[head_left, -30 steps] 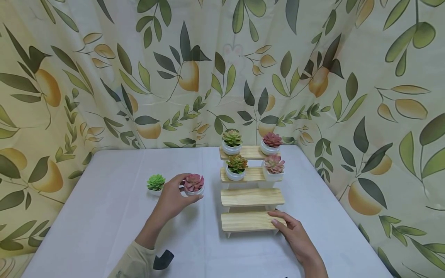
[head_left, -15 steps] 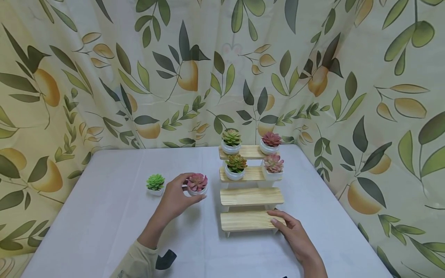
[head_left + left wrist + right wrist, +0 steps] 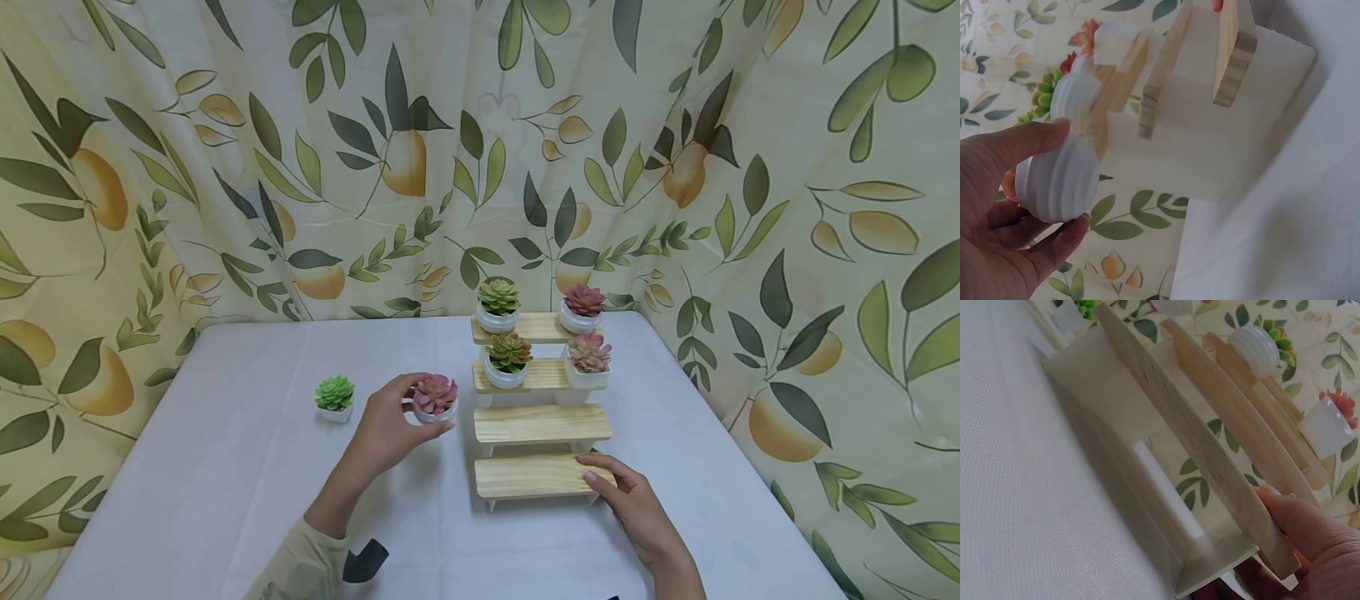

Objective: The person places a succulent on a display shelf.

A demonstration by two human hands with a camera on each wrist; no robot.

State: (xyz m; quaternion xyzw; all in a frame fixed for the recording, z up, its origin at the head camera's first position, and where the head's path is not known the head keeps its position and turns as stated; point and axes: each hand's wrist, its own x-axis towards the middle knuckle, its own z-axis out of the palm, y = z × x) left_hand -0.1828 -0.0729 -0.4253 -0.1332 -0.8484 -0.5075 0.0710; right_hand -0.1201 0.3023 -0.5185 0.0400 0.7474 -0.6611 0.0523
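Note:
My left hand (image 3: 388,422) holds a potted succulent (image 3: 435,395) with pink-red leaves, thumb and fingers around its white pot, left of the tiered stand. In the left wrist view that pot (image 3: 1060,178) is round and ribbed, held above the white tabletop. My right hand (image 3: 637,510) grips the right end of the stand's lowest wooden shelf (image 3: 528,477). The right wrist view has the thumb (image 3: 1291,512) at the shelf's upper side and other fingers underneath, partly hidden. The third shelf (image 3: 542,423) up front of the filled tiers is bare wood.
Green (image 3: 498,300) and dark red (image 3: 582,304) succulents stand on the top shelf; a green-orange one (image 3: 508,357) and a pale pink one (image 3: 589,357) stand below. A bright green succulent (image 3: 334,395) sits on the table at left. A patterned curtain (image 3: 360,167) hangs behind.
My left hand has carried the pink-red succulent rightward, closer to the stand and away from the bright green one. My right hand stays on the lowest shelf.

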